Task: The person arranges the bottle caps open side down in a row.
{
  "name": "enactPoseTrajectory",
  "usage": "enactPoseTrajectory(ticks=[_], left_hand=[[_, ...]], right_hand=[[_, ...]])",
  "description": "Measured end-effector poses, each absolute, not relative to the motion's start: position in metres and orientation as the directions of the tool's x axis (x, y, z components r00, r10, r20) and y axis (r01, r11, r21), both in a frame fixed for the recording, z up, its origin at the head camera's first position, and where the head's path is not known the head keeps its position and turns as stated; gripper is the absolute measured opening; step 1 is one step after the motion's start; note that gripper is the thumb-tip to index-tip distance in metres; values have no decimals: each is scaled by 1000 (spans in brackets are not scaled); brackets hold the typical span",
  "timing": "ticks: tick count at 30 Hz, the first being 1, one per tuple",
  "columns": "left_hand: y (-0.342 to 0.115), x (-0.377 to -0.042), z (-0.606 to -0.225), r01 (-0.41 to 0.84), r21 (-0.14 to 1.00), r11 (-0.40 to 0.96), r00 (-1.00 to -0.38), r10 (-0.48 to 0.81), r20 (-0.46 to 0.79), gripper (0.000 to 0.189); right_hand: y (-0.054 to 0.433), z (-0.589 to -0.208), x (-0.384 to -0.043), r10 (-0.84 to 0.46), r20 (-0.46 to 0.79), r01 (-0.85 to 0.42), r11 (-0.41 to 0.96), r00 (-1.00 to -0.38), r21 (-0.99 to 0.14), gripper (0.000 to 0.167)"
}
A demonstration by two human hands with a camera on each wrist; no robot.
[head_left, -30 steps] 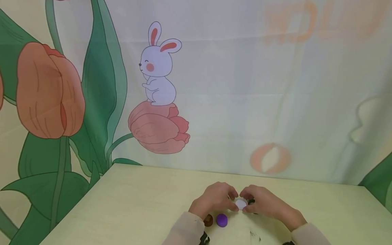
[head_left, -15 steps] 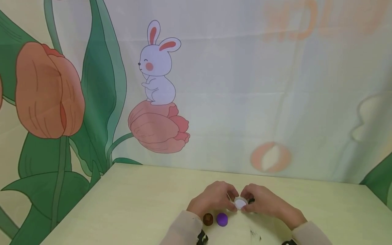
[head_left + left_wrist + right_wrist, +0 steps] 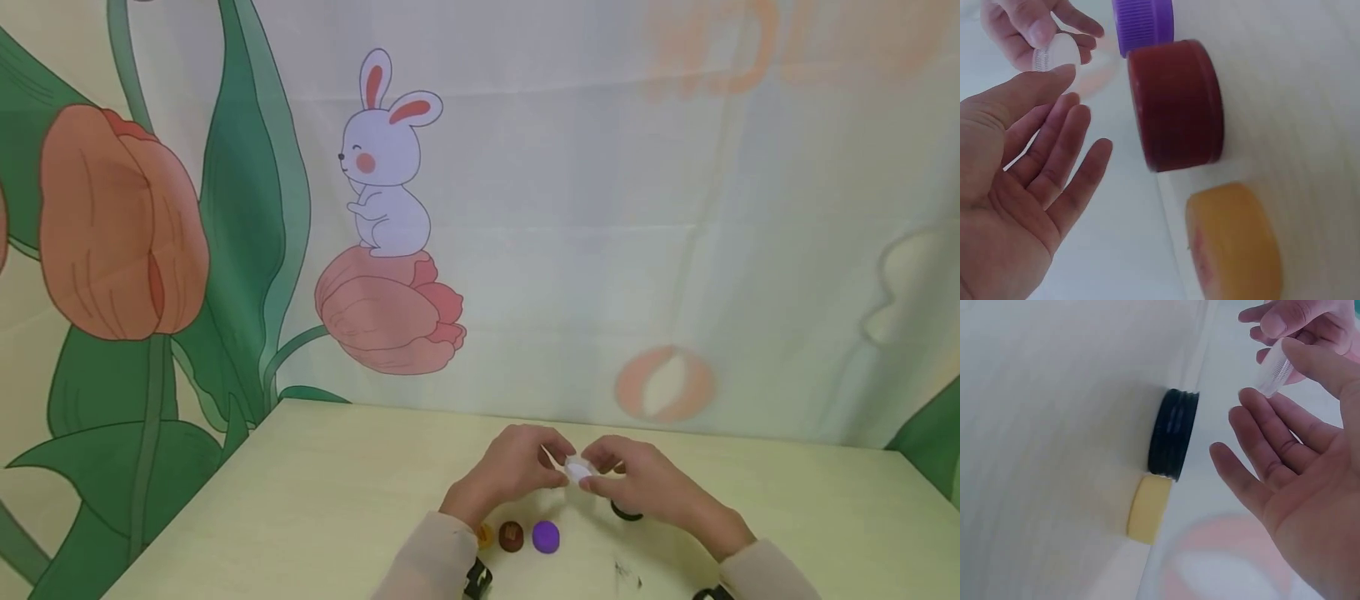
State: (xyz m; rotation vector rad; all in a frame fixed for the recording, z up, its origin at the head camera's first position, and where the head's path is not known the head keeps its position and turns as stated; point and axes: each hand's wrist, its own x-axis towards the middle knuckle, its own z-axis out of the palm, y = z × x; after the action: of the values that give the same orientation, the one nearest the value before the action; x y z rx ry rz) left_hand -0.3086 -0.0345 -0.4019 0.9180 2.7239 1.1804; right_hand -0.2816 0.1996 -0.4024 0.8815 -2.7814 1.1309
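Note:
A white ribbed bottle cap (image 3: 579, 471) is raised above the table between the two hands. My left hand (image 3: 517, 458) pinches its left side with thumb and forefinger. From the right, my right hand (image 3: 641, 473) pinches it too; its thumb lies on the cap in the right wrist view. Below the left hand sit a purple cap (image 3: 546, 537), a brown-red cap (image 3: 512, 537) and a yellow cap (image 3: 485, 535), partly hidden by the wrist. Beneath the right hand is a black cap (image 3: 627, 511), mostly covered in the head view.
A pale yellow cap (image 3: 1150, 509) lies beside the black one in the right wrist view. Dark smudges (image 3: 626, 575) mark the light wooden table (image 3: 337, 500). Behind its far edge hangs a printed cloth (image 3: 540, 250) with a rabbit and tulips.
Both hands have lifted the white cap off the table, moving it up and slightly left. The yellow cap and more of the black cap have come into view.

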Motion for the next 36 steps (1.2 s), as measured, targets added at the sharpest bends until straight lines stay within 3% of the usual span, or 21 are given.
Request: enactPoseTrajectory(ticks=[13,17,30,36], left_hand=[[-34,-305,-401,541,633,553,-830,474,295,14],[-36,-304,-400,530,646,550,-838,456,300,9],[-38,-305,-399,525,669,526,-840,446,309,13],[-37,-304,-397,524,701,484,-834,458,308,33]], right_hand=[[200,-398,-279,-454,217,-464,551,-864,-694,28],[200,-396,-278,-455,259,-490,519,-852,-701,21],[199,-394,-277,-427,316,-518,528,-847,-673,15],[199,-393,-277,-432,283,-496,540,-857,-680,21]])
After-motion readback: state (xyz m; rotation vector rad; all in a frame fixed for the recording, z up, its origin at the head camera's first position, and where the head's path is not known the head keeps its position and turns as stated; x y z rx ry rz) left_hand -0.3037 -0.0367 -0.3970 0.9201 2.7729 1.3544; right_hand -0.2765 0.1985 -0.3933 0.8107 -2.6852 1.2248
